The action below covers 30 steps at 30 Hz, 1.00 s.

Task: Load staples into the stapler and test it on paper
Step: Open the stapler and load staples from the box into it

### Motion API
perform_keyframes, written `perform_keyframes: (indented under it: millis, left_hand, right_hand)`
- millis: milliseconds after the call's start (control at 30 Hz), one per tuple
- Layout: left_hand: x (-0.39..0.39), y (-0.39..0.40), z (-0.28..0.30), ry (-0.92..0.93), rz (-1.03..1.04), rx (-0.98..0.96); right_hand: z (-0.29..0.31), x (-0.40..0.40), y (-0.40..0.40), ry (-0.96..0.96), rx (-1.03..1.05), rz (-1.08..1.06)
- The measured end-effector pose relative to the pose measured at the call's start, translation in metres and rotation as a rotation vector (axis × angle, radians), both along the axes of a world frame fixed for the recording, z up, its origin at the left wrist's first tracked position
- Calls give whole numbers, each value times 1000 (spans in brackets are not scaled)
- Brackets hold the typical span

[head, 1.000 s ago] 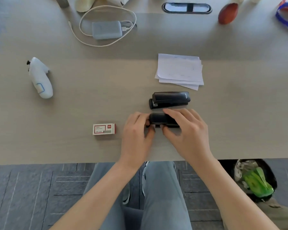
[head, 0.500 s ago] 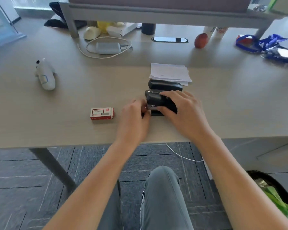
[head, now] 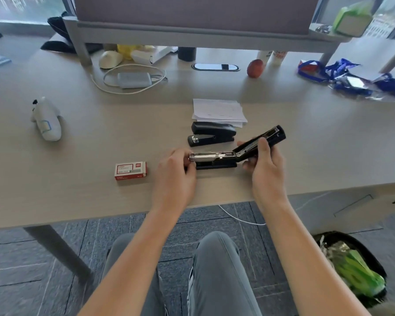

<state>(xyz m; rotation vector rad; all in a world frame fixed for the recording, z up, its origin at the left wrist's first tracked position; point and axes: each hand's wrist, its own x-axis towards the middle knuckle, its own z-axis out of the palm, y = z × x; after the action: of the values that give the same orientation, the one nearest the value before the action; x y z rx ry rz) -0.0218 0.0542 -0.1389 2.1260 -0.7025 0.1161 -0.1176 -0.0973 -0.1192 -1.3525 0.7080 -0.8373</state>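
Stapler (head: 217, 161) parts are spread wide near the front edge of the bench (head: 306, 156): the black base lies flat, the shiny metal magazine channel sits just above it facing up, and the cover (head: 263, 140) is swung back and up to the right, so that the channel is exposed for loading. The cover is held by the right hand (head: 263, 163), its grip closed round it with the thumb across the near side and the fingers curled beneath, apparently to keep it from falling shut. The front end of the magazine is pinched by the fingertips of the left hand (head: 176, 174), a grip pressed together on the metal nose, which seems meant to steady the base against the pull of the cover. No loose strip of staples can be made out in the channel. The staple box (head: 131, 170), red and white, lies closed just left of the left hand, within easy reach for the next step as judged. A second stapler (head: 211, 133), shut, rests just behind the open one, and the paper stack (head: 218, 109) lies directly behind that, touching or nearly so, kept ready for the test. Loading is judged not yet begun.
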Motion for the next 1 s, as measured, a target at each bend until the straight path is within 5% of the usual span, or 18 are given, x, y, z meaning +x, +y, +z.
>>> perform_keyframes:
  millis: [100, 267, 533, 767, 1000]
  left_hand:
    - [-1, 0, 1, -16, -3, 8]
    - [-5, 2, 0, -21, 6, 21]
    - [-22, 42, 11, 116, -79, -126]
    - [-4, 108, 30, 59, 154, -196]
    - [35, 130, 19, 49, 367, 21]
  right_hand:
    - [11, -8, -3, 119, 157, -19]
    - [15, -14, -8, 468, -28, -20]
    - [8, -11, 35, 398, -434, 149]
    - [8, 25, 93, 400, -768, 345]
    - [8, 64, 119, 668, -1124, 496]
